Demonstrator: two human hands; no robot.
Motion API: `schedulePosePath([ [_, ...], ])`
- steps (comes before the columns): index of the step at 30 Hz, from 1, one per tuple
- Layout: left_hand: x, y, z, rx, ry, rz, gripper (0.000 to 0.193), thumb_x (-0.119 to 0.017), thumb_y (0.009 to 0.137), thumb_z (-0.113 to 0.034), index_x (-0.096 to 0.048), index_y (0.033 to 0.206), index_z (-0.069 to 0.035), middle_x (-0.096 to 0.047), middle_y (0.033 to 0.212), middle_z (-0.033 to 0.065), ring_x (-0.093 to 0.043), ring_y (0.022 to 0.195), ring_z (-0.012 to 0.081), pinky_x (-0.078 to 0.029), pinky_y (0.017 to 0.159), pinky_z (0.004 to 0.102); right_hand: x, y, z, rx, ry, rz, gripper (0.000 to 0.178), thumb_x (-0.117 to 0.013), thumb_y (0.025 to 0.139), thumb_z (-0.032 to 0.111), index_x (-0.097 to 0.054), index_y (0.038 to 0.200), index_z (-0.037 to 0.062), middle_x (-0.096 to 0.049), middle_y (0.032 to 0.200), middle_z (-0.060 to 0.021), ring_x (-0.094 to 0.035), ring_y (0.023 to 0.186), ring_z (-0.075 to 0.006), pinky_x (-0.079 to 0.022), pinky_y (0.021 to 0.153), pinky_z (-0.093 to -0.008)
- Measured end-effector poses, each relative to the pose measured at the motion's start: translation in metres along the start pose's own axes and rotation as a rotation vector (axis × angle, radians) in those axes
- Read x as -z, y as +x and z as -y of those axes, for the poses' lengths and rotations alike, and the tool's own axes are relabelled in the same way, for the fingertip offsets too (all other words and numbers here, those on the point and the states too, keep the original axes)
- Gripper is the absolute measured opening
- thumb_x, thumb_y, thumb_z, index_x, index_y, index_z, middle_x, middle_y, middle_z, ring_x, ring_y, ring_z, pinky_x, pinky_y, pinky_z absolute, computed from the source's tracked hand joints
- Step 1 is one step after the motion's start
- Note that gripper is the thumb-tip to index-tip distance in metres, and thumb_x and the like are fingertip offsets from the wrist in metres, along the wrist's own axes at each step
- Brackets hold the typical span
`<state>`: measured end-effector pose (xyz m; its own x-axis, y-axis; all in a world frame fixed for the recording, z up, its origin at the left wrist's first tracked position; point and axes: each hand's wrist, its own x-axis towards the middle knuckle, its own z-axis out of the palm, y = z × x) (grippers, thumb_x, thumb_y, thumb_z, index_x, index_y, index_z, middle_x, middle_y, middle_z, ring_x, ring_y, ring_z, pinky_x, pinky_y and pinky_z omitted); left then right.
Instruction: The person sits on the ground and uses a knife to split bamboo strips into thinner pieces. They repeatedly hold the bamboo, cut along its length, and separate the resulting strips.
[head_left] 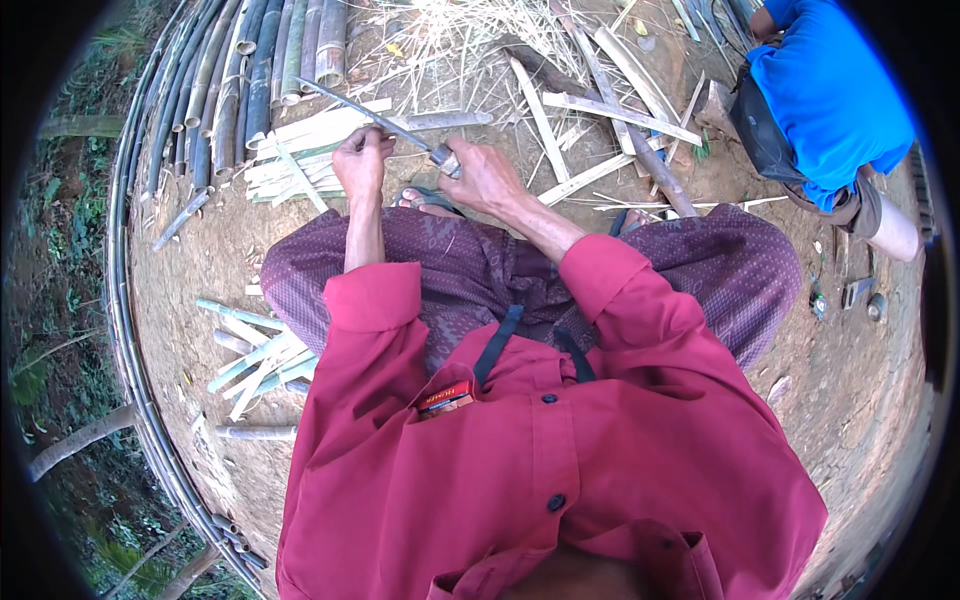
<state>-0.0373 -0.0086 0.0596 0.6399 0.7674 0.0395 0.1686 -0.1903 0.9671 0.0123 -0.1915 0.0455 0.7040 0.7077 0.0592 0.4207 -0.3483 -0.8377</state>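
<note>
My right hand (487, 180) is wrapped round the handle of a long knife (362, 110). Its narrow dark blade slants up and to the left, with a metal collar at the handle. Close below the blade, my left hand (360, 165) is closed with its fingers curled together. What it pinches, if anything, is too small to make out. Beneath and beyond the blade lie pale split bamboo strips (290, 178) in a loose stack.
Bamboo poles (262, 70) lie at the far left. Shavings (460, 50) and split pieces (625, 122) litter the ground ahead. More strips (262, 365) lie beside my left knee. A person in a blue shirt (835, 95) crouches at the far right.
</note>
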Motion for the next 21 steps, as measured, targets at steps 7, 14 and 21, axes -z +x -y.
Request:
schedulePosePath([
  [7,-0.002,0.003,-0.001,-0.029,0.006,-0.024,0.021,-0.052,0.085,-0.007,-0.064,0.090,0.010,-0.066,0.074,0.0144,-0.067,0.067,0.0187,-0.055,0.061,0.0259,0.002,0.003,0.003,0.123,-0.012,-0.062,0.036,-0.063,0.071,0.020,-0.054,0.097,-0.0029,-0.060,0.067,-0.0183,-0.061,0.060,-0.0310,-0.050,0.056,-0.0427],
  [14,-0.002,0.006,0.000,-0.026,0.004,-0.040,0.019,-0.053,0.087,-0.007,-0.063,0.088,0.009,-0.066,0.072,0.0151,-0.067,0.067,0.0191,-0.056,0.059,0.0261,0.005,0.009,0.004,-0.009,-0.003,0.093,0.037,-0.063,0.072,0.019,-0.055,0.100,-0.0029,-0.060,0.067,-0.0175,-0.061,0.059,-0.0303,-0.050,0.057,-0.0427],
  [21,0.001,0.005,0.003,-0.052,0.066,-0.052,0.018,-0.052,0.086,-0.005,-0.063,0.086,0.009,-0.067,0.072,0.0151,-0.068,0.069,0.0194,-0.056,0.060,0.0268,-0.006,0.011,-0.001,0.025,-0.007,0.020,0.033,-0.063,0.073,0.022,-0.057,0.099,0.0030,-0.063,0.071,-0.0197,-0.063,0.062,-0.0328,-0.051,0.059,-0.0420],
])
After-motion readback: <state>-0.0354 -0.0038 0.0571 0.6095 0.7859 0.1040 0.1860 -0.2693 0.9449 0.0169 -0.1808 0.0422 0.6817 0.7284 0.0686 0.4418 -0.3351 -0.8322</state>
